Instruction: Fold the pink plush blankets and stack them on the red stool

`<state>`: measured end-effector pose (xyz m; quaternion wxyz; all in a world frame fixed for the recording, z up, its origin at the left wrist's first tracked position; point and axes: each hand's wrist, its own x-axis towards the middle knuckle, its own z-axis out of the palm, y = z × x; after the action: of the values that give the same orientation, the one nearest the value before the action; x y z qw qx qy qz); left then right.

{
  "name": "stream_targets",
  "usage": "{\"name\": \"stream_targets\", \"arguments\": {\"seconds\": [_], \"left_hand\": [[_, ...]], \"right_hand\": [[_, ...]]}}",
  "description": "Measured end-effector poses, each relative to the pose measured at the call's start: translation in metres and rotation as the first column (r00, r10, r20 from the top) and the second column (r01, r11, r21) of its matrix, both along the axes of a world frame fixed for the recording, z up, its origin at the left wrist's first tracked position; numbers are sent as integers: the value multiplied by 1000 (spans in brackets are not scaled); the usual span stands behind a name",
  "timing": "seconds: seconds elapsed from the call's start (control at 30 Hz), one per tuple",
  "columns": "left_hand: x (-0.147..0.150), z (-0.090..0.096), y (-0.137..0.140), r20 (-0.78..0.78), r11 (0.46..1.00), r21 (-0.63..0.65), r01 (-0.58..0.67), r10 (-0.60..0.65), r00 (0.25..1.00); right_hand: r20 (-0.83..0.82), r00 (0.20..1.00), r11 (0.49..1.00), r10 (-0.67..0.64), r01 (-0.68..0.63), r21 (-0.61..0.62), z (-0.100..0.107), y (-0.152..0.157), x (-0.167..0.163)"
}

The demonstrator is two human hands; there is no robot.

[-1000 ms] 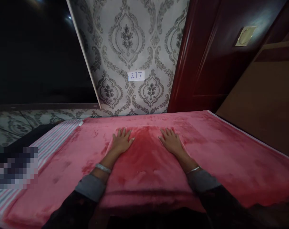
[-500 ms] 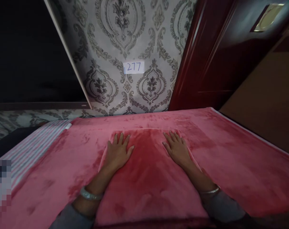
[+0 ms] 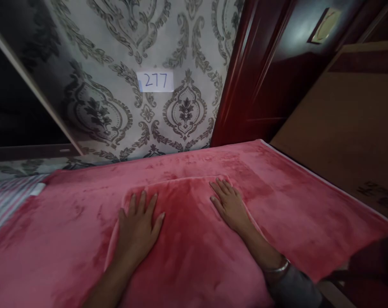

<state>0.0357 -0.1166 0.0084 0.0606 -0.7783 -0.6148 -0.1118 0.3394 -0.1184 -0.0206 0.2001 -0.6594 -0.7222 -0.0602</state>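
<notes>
A pink plush fabric piece, perhaps a folded blanket or garment, lies flat with its far edge running across the middle of the view. Under it spreads a larger pink plush cover of like fabric. My left hand rests palm down, fingers spread, near the piece's far left corner. Near the far right corner lies my right hand, also flat with fingers apart. Neither hand grasps anything. The piece's near end runs out of the bottom of the view.
A patterned wall with a paper label marked 277 rises behind the cover. At far left is a dark screen above striped cloth. A dark red wooden panel and a large cardboard box stand at right.
The view has turned to the right and come closer, so more of the box shows and less of the screen. Both hands stay flat on the fabric piece.
</notes>
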Motion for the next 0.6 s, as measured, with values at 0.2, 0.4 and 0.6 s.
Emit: {"name": "stream_targets", "arguments": {"seconds": [0.2, 0.4, 0.6], "left_hand": [[0, 1, 4, -10, 1000, -18, -6, 6, 1000], [6, 17, 0, 13, 997, -70, -20, 21, 1000], [-24, 21, -5, 304, 987, -85, -138, 158, 939]], "right_hand": [[-27, 1000, 999, 2, -3, -38, 9, 0, -2], [-69, 993, 991, -100, 93, -99, 17, -4, 1], [-573, 784, 963, -240, 117, -243, -1, -30, 49]]}}
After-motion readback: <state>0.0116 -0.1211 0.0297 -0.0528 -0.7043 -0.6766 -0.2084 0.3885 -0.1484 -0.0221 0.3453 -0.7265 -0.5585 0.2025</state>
